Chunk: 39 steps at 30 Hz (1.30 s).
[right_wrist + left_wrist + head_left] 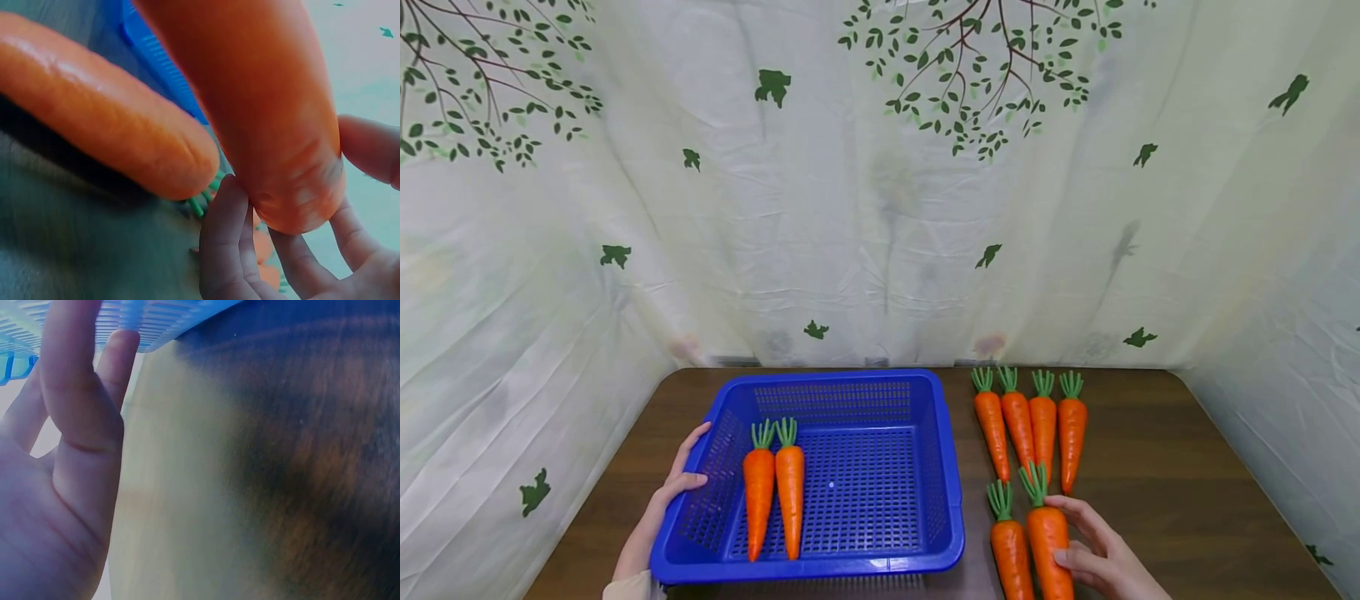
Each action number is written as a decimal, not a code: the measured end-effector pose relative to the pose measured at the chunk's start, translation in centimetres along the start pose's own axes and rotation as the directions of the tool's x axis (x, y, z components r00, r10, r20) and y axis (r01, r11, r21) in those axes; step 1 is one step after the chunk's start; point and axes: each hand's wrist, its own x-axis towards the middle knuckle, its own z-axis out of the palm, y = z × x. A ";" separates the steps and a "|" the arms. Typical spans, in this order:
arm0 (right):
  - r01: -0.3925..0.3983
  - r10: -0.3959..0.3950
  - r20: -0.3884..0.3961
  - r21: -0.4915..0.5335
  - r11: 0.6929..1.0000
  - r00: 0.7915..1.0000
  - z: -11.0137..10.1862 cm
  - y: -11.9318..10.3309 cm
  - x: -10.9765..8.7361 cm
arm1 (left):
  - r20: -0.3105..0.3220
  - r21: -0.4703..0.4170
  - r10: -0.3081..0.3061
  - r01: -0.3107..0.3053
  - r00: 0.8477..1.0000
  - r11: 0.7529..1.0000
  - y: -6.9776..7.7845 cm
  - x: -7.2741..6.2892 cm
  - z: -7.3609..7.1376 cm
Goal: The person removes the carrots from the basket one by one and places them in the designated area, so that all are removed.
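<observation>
In the head view, the left hand [664,507] holds the left side of a blue basket [808,569], its thumb over the rim. Two orange carrots [790,500] lie side by side in the basket. To its right on the brown table [1187,492], the right hand [1101,550] grips the near-right carrot [1051,550] just below its green leaves, thumb on one side. A neighbouring carrot [1012,560] lies just beside it, and four carrots [1042,425] stand in a row beyond.

In the left wrist view, the fingers reach up to the basket's slotted plastic, which looks light and slightly springy; the rim seems the sound hold.

In the right wrist view, thumb and fingers pinch the gripped carrot's thick end. Its glossy skin suggests a light, firm, somewhat slippery imitation, unlikely to bruise. The broad shoulder gives the best purchase; the leaves look thin and may bend.
</observation>
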 end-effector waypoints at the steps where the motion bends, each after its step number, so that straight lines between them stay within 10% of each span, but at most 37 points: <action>1: -0.002 0.002 0.000 -0.001 1.000 1.000 -0.1 0.1 0.0 | -0.003 -0.005 -0.011 0.011 1.000 1.000 0.0 0.0 0.0; 17: 0.187 -0.189 0.149 0.023 0.982 0.971 -0.4 2.2 -0.2 | -0.050 -0.013 -0.108 0.108 0.993 0.994 0.5 -0.6 0.4; 39: 0.112 -0.109 0.033 -0.116 0.987 0.994 -0.5 3.2 -0.5 | -0.047 0.001 -0.088 0.088 0.995 0.996 0.3 -0.5 0.2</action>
